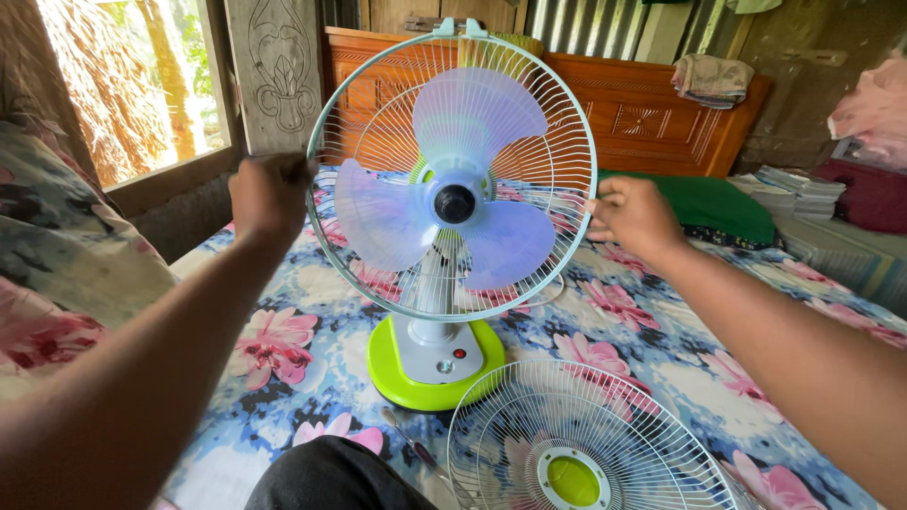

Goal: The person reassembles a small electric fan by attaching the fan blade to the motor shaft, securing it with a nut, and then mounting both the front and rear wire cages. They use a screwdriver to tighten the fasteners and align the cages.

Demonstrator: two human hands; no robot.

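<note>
Your left hand [269,194] grips the left rim of the table fan's rear guard [452,175], upright on the floral bedsheet [652,349]. Your right hand [633,215] pinches its right rim. The detached front grille [581,444] lies below.

A carved wooden headboard [652,118] backs the flower-print bed [661,349]; folded clothes [710,78] sit on top, a green cushion [718,203] below, stacked papers [794,189] alongside.

Floral bedsheet [661,368] covers bed, carved wooden headboard [652,118] far. Sunlit window [132,85] far left beside carved wood panel [281,71]. Corrugated metal wall [586,28] behind. Folded clothes [710,77] on headboard, green cloth [718,203] right.
</note>
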